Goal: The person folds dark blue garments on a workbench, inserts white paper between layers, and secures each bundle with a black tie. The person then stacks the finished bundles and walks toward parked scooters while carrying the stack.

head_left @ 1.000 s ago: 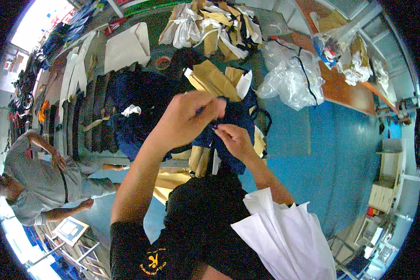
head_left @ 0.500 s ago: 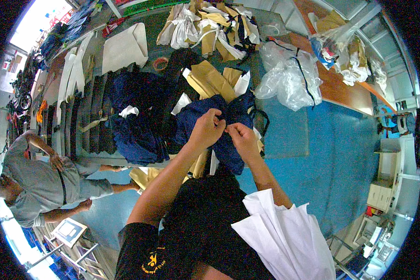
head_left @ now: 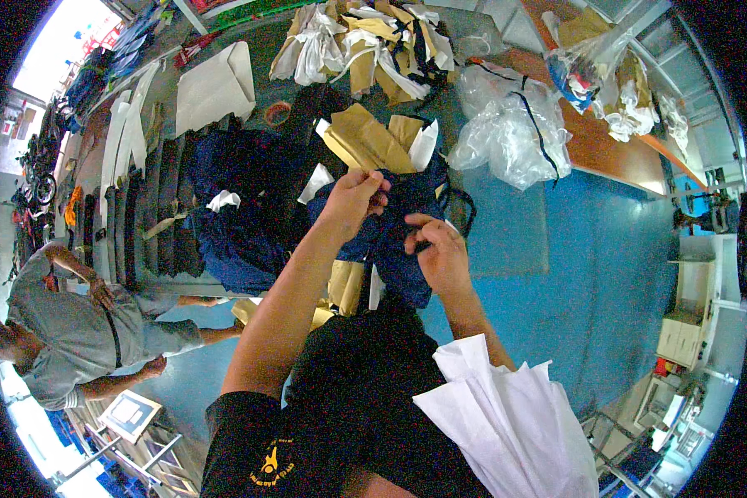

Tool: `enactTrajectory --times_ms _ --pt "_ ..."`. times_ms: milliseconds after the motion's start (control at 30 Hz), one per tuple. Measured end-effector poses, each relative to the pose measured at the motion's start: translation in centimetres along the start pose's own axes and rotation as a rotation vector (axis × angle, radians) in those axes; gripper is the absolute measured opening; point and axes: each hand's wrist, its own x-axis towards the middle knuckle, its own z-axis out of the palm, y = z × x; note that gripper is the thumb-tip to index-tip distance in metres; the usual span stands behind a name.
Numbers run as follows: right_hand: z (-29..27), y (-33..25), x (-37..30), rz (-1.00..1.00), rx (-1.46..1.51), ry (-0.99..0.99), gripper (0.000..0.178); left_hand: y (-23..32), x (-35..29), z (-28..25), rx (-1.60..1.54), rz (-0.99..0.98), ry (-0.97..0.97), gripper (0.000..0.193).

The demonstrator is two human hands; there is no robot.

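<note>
In front of me a bundle of dark navy cloth (head_left: 402, 270) lies on the table, with brown paper (head_left: 369, 141) and white pieces standing out of its far end. My left hand (head_left: 355, 203) is closed over the bundle's top, fingers curled together. What it pinches, if anything, is too small or hidden to make out. Just to the right, my right hand (head_left: 440, 251) is raised over the cloth, its fingers bent but apart, holding nothing I can see. A black cord loop (head_left: 466, 212) shows at the bundle's right side.
Another heap of navy cloth (head_left: 241, 249) sits left of the bundle. Tied white and brown bundles (head_left: 365, 46) lie at the far edge, clear plastic bags (head_left: 510, 129) at far right. Folded white sheets (head_left: 506, 415) hang by my right arm. A person in grey (head_left: 79, 328) stands at left.
My hands were close together, pinching at the bundle's middle. They have parted: the left moved slightly away and left, the right nearer me and right, its fingers loosened.
</note>
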Motion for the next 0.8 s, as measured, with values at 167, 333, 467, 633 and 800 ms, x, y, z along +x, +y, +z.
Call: enactTrajectory --times_ms 167,333,467,633,800 --pt "-2.8 1.9 -0.1 0.261 -0.282 0.015 0.02 0.1 0.9 -2.8 -0.228 0.177 0.094 0.007" --pt "-1.0 -0.7 -0.2 -0.006 -0.962 -0.139 0.028 3.0 -3.4 -2.6 -0.152 0.234 0.034 0.017" --pt "0.1 -2.6 0.4 0.473 -0.269 -0.099 0.021 4.8 -7.5 -2.4 0.286 0.362 -0.167 0.019" --pt "2.7 0.9 0.4 0.319 0.034 -0.051 0.017 6.7 -10.5 2.5 0.7 0.461 -0.355 0.013" --pt "2.7 1.8 0.0 0.155 -0.373 -0.069 0.02 7.3 -5.9 3.2 0.821 0.562 -0.135 0.022"
